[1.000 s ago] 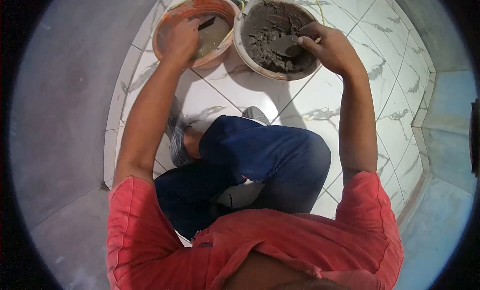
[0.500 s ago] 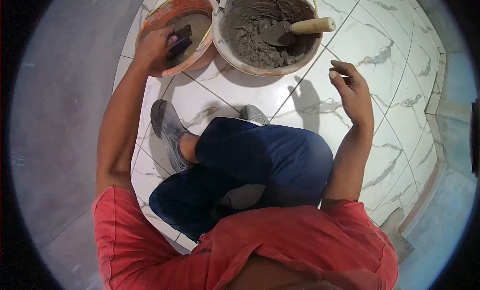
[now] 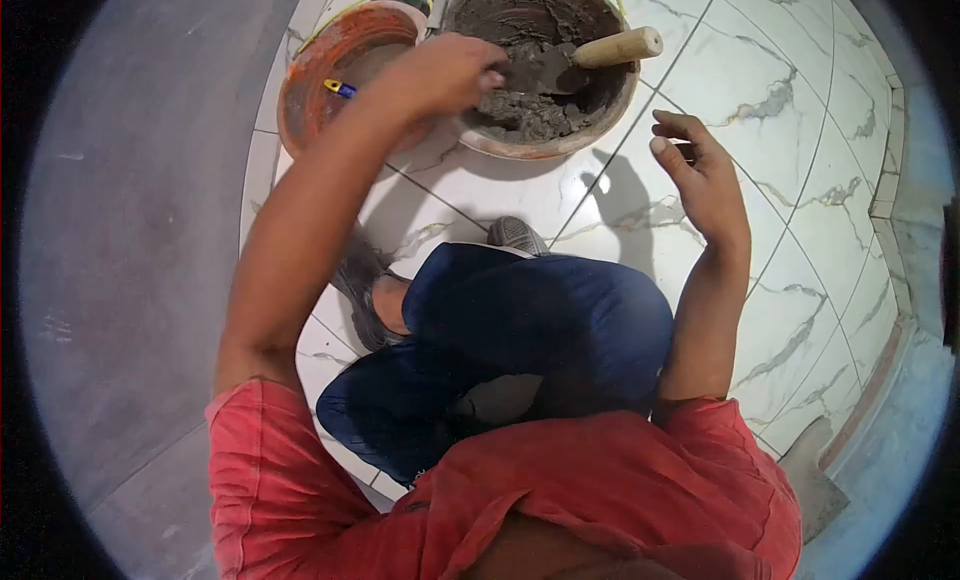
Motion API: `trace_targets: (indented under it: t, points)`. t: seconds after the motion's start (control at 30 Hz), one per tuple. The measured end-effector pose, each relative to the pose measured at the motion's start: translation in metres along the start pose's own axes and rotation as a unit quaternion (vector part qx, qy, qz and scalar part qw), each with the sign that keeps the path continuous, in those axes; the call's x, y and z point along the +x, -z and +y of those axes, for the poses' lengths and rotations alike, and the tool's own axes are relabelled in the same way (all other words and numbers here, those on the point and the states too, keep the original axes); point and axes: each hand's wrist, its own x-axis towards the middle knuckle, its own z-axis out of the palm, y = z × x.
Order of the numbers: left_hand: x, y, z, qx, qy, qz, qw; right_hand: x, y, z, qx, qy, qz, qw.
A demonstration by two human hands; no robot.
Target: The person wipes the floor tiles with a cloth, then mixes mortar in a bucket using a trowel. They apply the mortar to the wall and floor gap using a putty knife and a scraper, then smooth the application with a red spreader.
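Note:
My left hand [image 3: 455,75] reaches across the left rim of a mortar bucket [image 3: 550,152]. Its thumb and forefinger look apart, slightly blurred, with nothing visible in them. Wet grey mortar [image 3: 530,115] fills the bucket's bottom. A trowel lies in it, its wooden handle [image 3: 618,49] resting over the right rim and its blade [image 3: 545,72] in the mortar. In the orange bucket [image 3: 292,110] to the left, a blue and yellow handle [image 3: 340,88] shows; my forearm hides the rest. My right hand [image 3: 705,180] hangs over the floor, fingers loosely bent and apart, holding nothing.
White marbled tiles [image 3: 770,170] cover the floor. My bent legs [image 3: 540,320] and shoes are below the buckets. A grey wall or surface [image 3: 150,260] runs along the left. A flat metal blade [image 3: 815,490] lies at lower right, near a bluish surface [image 3: 880,460].
My left hand has let go of the dark, blue-handled tool in the orange bucket and moved right to the mortar bucket. My right hand has stayed nearly still.

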Motion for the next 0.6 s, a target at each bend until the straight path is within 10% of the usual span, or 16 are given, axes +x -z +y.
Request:
trace_targets:
  t: [0.6]
  points:
    - [0.061, -0.01, 0.065, 0.081, -0.012, -0.192, 0.978, 0.003, -0.001, 0.006, 0.015, -0.007, -0.007, 1.0]
